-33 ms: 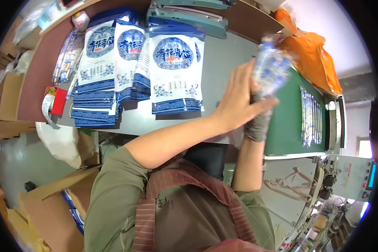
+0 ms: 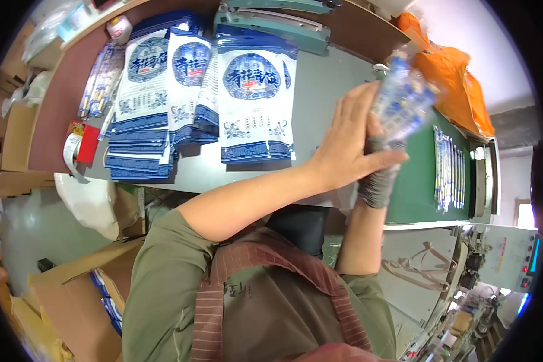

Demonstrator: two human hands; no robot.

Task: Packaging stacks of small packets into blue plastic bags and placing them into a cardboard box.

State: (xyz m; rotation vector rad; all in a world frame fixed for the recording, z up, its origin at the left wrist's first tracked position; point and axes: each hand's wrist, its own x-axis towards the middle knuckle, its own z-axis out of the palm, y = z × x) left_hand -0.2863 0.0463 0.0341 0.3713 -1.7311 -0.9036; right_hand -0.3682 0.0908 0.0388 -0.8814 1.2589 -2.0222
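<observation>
A blurred bundle of wrapped chopsticks [image 2: 404,102] in clear film with blue and white patterns is held up over the right part of the table. My right hand [image 2: 380,181], in a grey glove, grips its lower end. Bare and pressed against the bundle's left side, my left hand [image 2: 351,130] reaches its thumb across the gloved hand, which is partly hidden. To the left lie a single blue-and-white printed pouch [image 2: 256,105] and a stack of similar pouches [image 2: 140,108]. A row of wrapped chopsticks [image 2: 449,169] rests on the green surface at the right.
A teal sealing machine [image 2: 271,24] stands at the table's back. More wrapped sticks [image 2: 101,84] and a red box [image 2: 87,145] sit at the left. An orange bag [image 2: 458,84] lies at the back right, beyond the green mat [image 2: 410,199]. A cardboard box [image 2: 72,295] is at lower left.
Both hands and the bundle have shifted slightly to the right, and the bundle leans further right. The view itself has moved a little.
</observation>
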